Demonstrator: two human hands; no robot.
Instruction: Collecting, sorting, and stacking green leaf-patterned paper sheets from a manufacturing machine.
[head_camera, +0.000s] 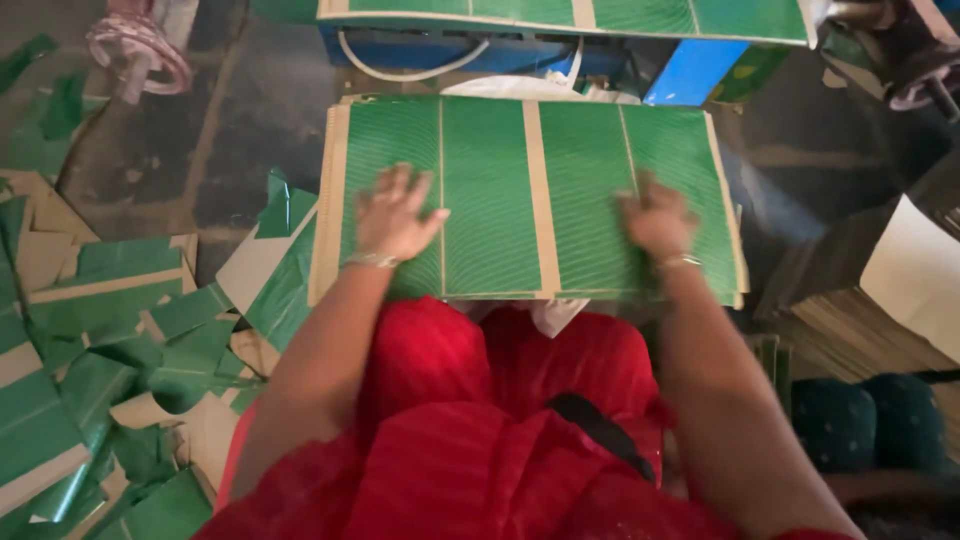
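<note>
A stack of green ribbed sheets with tan cardboard strips (490, 190) lies flat in front of me, above my red-clothed lap. My left hand (393, 215) rests palm down on the left part of the top sheet, fingers spread. On the right part, my right hand (657, 218) presses down with the fingers curled and blurred. Each wrist wears a thin bangle. Neither hand holds anything.
Green and tan offcuts (90, 350) litter the floor at left. A blue machine (690, 70) with more green sheets (570, 18) on top stands beyond the stack. A pink wheel (138, 48) is at top left, stacked board (850, 320) at right.
</note>
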